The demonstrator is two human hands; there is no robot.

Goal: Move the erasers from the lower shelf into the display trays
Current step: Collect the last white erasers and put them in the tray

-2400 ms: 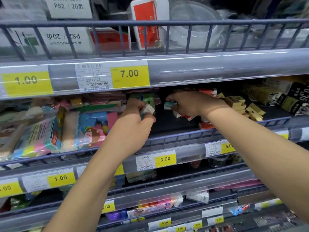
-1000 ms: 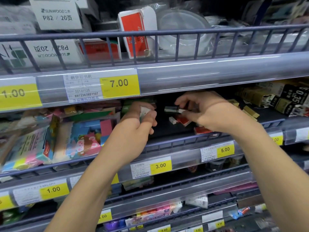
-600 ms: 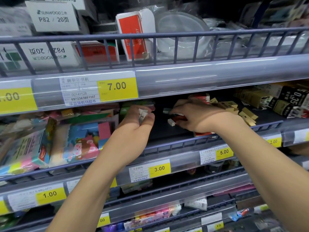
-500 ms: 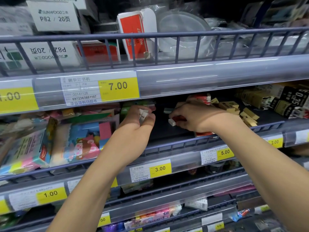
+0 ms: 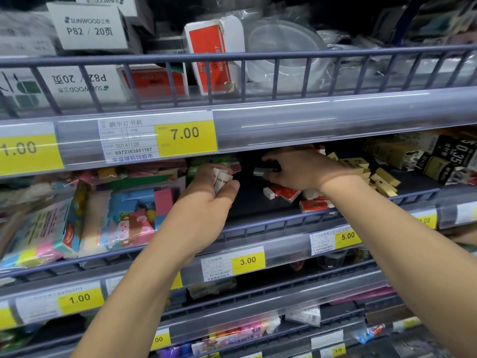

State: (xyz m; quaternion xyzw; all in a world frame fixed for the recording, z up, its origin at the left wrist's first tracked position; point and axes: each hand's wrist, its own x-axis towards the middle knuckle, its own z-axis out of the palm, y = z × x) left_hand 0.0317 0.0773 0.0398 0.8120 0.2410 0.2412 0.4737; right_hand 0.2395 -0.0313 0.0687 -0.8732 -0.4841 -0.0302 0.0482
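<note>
My left hand (image 5: 206, 202) is raised inside the middle shelf and grips a small bundle of white erasers (image 5: 221, 178) between thumb and fingers. My right hand (image 5: 302, 170) reaches deeper into the same shelf and pinches a dark-sleeved eraser (image 5: 262, 171) at its fingertips. Under that hand lie loose red-and-white erasers (image 5: 284, 193) on the dark shelf floor (image 5: 247, 202). Another red-sleeved eraser (image 5: 315, 205) sits near the front rail. No display tray is clearly visible.
Colourful plastic packs (image 5: 124, 215) fill the shelf left of my left hand. Yellow boxed erasers (image 5: 379, 179) and black lead boxes (image 5: 449, 158) lie to the right. A low wire rail (image 5: 284, 223) edges the shelf; the upper shelf's price strip (image 5: 185, 136) overhangs the hands.
My right hand has shifted slightly left and up while keeping the dark-sleeved eraser. My left hand stays in place with its erasers. The view has tilted down a little.
</note>
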